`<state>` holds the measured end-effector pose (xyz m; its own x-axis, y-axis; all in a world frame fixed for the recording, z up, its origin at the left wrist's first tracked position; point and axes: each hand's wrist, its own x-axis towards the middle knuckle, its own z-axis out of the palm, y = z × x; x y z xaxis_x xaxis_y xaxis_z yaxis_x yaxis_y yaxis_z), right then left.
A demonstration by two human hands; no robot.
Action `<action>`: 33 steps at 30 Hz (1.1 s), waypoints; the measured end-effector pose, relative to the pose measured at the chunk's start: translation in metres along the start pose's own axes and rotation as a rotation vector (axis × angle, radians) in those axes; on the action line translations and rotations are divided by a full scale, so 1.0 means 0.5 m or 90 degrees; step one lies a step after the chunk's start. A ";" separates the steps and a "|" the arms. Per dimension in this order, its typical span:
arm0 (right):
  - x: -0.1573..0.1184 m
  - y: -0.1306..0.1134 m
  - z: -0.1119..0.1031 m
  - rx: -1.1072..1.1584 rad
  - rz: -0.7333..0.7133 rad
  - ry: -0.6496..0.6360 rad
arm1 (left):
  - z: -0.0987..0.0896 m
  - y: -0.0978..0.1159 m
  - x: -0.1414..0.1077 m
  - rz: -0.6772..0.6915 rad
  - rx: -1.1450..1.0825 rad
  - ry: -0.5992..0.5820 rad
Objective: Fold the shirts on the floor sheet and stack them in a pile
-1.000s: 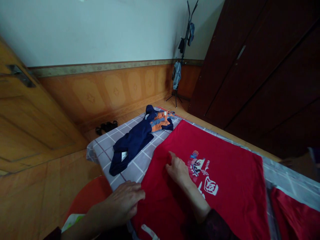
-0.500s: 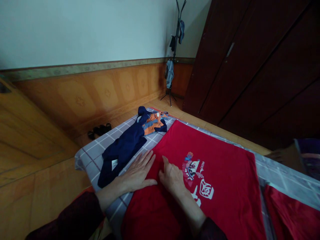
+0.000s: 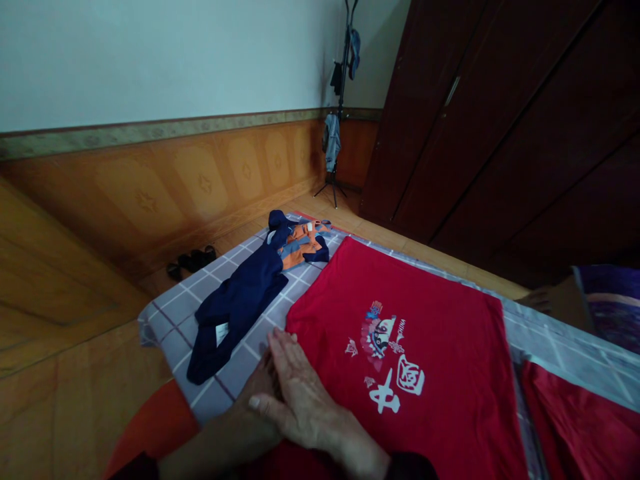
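A red T-shirt [image 3: 445, 320] lies spread out with its printed front up, a colourful figure and white characters on it. My right hand [image 3: 305, 393] rests over my left hand [image 3: 260, 390] at the shirt's near left edge, its fingers stretched out. Most of my left hand's fingers are hidden under the right, so whether they grip the cloth does not show. Beyond my hands, dark blue clothing [image 3: 245, 280] with an orange and grey garment [image 3: 303, 247] at its far end lies on the grey checked bedcover [image 3: 173, 310].
More red cloth [image 3: 580, 427] lies to the right on the bed. An orange, rounded object [image 3: 155, 420] is near my left arm. Dark shoes [image 3: 193, 260] sit on the floor by the wall. A coat stand [image 3: 344, 73] and a dark wardrobe [image 3: 465, 147] stand behind the bed.
My hands, apart on the shirt before, have come together at its left edge, the right moving left over the left. More of the white print now shows. The view has shifted slightly.
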<state>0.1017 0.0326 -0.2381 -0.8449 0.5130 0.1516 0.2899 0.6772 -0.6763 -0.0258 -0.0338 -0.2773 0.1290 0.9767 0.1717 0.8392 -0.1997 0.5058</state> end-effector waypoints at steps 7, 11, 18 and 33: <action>0.003 0.032 0.014 -0.091 0.068 -0.013 | -0.012 -0.007 -0.002 0.120 0.139 -0.043; 0.004 0.075 0.002 -0.197 0.095 0.045 | -0.015 -0.012 -0.008 0.167 0.216 -0.025; 0.010 0.129 -0.054 -0.346 0.251 0.191 | -0.037 -0.006 -0.003 0.144 0.218 -0.071; 0.003 0.114 -0.036 -0.266 0.125 0.057 | -0.007 -0.039 0.047 0.118 0.206 -0.115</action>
<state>0.1249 0.0814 -0.2636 -0.7191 0.6839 0.1235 0.6124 0.7075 -0.3528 -0.0408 -0.0070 -0.2800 0.3599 0.9304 0.0692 0.9123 -0.3665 0.1827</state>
